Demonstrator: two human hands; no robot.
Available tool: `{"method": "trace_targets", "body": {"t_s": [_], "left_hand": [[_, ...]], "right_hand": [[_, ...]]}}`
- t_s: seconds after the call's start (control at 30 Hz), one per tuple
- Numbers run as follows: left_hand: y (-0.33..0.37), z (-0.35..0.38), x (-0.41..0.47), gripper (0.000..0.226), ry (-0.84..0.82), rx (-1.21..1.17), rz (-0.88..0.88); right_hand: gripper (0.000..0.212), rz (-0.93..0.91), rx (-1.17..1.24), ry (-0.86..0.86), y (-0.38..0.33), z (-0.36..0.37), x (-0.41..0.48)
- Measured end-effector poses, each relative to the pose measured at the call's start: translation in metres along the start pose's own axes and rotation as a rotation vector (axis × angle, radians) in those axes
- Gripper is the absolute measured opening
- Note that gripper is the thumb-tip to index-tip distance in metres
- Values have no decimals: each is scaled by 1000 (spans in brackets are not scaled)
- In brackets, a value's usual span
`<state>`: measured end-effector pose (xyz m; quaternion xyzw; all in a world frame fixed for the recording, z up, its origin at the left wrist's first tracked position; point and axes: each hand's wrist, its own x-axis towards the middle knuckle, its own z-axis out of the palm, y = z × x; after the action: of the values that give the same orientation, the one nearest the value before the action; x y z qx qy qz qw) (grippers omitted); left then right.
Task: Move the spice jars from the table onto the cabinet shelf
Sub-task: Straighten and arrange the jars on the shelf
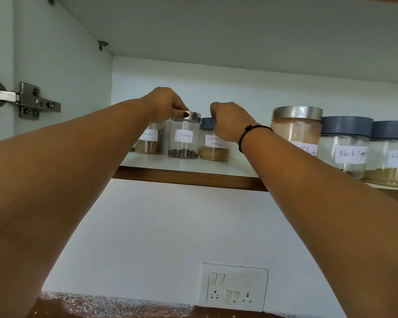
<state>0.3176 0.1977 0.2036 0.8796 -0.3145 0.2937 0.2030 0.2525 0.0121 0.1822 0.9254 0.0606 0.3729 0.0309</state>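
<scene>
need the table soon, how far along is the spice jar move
Done: six labelled jars stand on the shelf, including the Black Pepper jar at the right. In hand: the left hand grips the Cloves jar by its lid, the right hand the Garam Masala jar, both standing there. Left: any jars not yet moved are out of view, so I cannot tell.

A steel door hinge [28, 101] is screwed to the pale side panel [62, 65] at the left, and a metal shelf peg [103, 45] is set higher up. A white switch-and-socket plate [234, 286] is mounted on the white wall [159, 226], just above a brown speckled table [90, 312].
</scene>
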Motion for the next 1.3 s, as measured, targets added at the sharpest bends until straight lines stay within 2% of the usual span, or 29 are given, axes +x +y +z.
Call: {"method": "trace_targets", "body": {"t_s": [0.23,0.53,0.7,0.9,1.3], "left_hand": [[-7,9,10,34,2,32,-1],[-24,31,8,39,92,111,50],[-24,34,9,43,109,225,58],[-20,32,3,39,166,316,90],[-11,30,-1,33,170,343,81]], "right_hand": [[29,8,43,6,1,10,3],[32,-10,31,38,4,21,6],[34,4,-102,176,4,27,8],[34,9,9,37,5,26,10],[36,15,16,15,5,26,12]]}}
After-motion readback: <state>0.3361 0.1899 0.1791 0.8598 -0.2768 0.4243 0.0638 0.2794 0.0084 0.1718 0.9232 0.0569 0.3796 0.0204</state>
